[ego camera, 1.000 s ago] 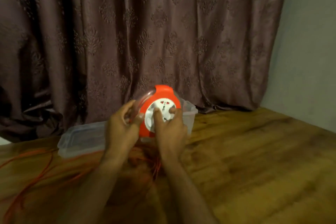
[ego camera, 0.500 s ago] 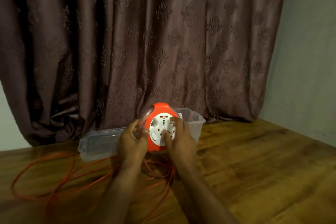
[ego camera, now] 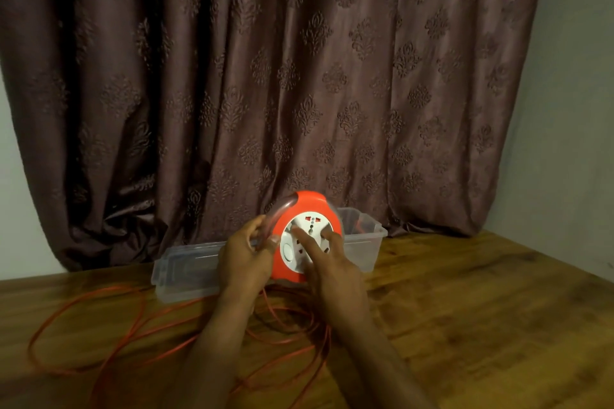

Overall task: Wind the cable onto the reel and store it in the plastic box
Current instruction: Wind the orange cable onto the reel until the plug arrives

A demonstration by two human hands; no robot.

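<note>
An orange cable reel (ego camera: 312, 202) with a white socket face stands upright on the wooden table. My left hand (ego camera: 244, 259) grips its left edge and clear handle. My right hand (ego camera: 329, 262) lies on the white socket face, fingers pressed against it. Loose orange cable (ego camera: 109, 339) sprawls in loops over the table, left of and in front of the reel. Behind the reel stands a clear plastic box (ego camera: 365, 242). Its clear lid (ego camera: 186, 271) rests on the table to the left.
A dark patterned curtain (ego camera: 265, 76) hangs right behind the box. The wooden table (ego camera: 481, 325) stretches off to the right, with a grey wall (ego camera: 581, 109) beyond it.
The view has tilted up and pulled back, so more cable and curtain show. My right hand's fingers have shifted round on the white face of the reel. My left hand keeps its hold.
</note>
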